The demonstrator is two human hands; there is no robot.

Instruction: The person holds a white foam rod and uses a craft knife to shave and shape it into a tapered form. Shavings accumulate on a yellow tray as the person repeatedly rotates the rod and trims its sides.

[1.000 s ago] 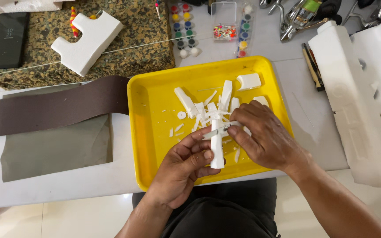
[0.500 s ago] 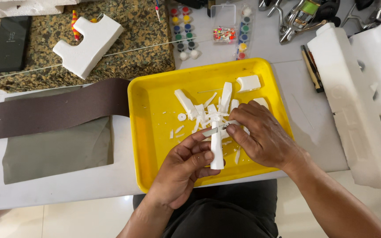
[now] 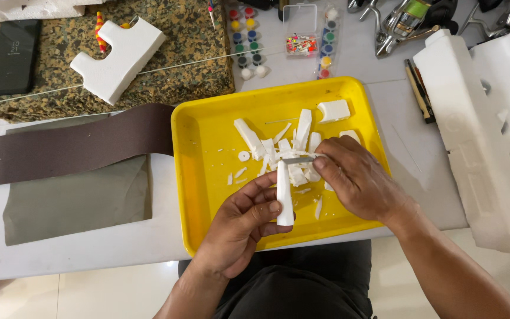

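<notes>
Right now I have my left hand gripping the white foam stick upright over the yellow tray, so the shavings drop inside, while my right hand pinches a thin blade against its top.

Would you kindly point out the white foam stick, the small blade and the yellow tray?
white foam stick point(image 3: 284, 201), head view, middle of its length.
small blade point(image 3: 297, 160), head view, flat metal.
yellow tray point(image 3: 208, 195), head view, bare floor.

Foam scraps in tray, sandpaper strip left, foam block right
</notes>
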